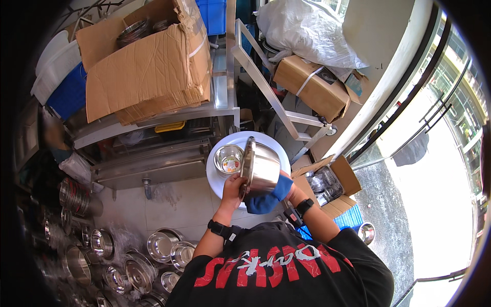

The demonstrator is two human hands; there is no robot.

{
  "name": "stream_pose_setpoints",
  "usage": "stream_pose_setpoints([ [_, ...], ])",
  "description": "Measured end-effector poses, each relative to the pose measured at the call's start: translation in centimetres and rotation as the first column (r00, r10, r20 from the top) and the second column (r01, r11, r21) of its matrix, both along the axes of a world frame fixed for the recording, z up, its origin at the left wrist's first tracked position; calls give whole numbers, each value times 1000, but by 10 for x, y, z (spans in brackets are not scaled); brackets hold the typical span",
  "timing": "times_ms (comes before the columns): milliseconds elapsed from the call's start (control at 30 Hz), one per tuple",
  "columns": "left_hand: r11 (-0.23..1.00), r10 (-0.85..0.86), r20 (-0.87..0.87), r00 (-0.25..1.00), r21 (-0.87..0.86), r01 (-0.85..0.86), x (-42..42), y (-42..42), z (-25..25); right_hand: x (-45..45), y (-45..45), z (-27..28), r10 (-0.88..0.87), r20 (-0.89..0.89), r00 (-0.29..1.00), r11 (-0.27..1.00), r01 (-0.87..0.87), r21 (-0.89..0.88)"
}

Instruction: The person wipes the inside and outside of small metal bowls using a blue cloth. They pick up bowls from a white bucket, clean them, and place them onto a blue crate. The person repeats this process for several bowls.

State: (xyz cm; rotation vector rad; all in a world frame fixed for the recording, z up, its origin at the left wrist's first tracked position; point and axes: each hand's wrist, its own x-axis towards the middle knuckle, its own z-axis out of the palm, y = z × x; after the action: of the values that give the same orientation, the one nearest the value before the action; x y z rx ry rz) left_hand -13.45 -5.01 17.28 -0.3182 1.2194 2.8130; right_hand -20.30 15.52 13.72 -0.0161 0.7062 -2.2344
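Observation:
A shiny stainless steel pot [264, 169] is tilted on its side above a round white stool or tabletop [218, 147]. My left hand [233, 188] grips its rim, thumb near the edge. At the pot's base, my right hand [288, 187] holds a blue cloth [268, 199] against the steel; part of that hand is hidden behind cloth and pot. Beside the pot, on the white top, rests a smaller steel bowl [228, 159] with a colourful sticker inside.
Many steel pots and bowls [163, 245] stand on the floor at lower left. An open carton [326, 184] of wrapped items lies at right. Ahead are a metal bench [161, 115] bearing a large cardboard box [145, 73], and a metal frame [268, 92] on a caster.

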Motion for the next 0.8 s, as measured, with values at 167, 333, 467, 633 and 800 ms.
stream_pose_setpoints([
  [167,968,51,-68,996,-243,-66,6,-32,-9,28,3,54,-8,-43,999,956,20,292],
  [333,963,-120,-75,990,-250,98,19,-19,-9,13,9,94,-119,-326,938,953,200,228],
  [467,993,-82,-13,997,-89,80,5,-4,3,10,-13,54,36,37,999,976,-43,215],
  [633,784,224,-159,962,-557,-275,-17,-18,-24,43,-16,22,21,18,1000,990,-23,139],
  [800,590,392,-301,869,-643,-488,-1,-47,-35,34,7,54,-83,-108,991,976,102,192],
])
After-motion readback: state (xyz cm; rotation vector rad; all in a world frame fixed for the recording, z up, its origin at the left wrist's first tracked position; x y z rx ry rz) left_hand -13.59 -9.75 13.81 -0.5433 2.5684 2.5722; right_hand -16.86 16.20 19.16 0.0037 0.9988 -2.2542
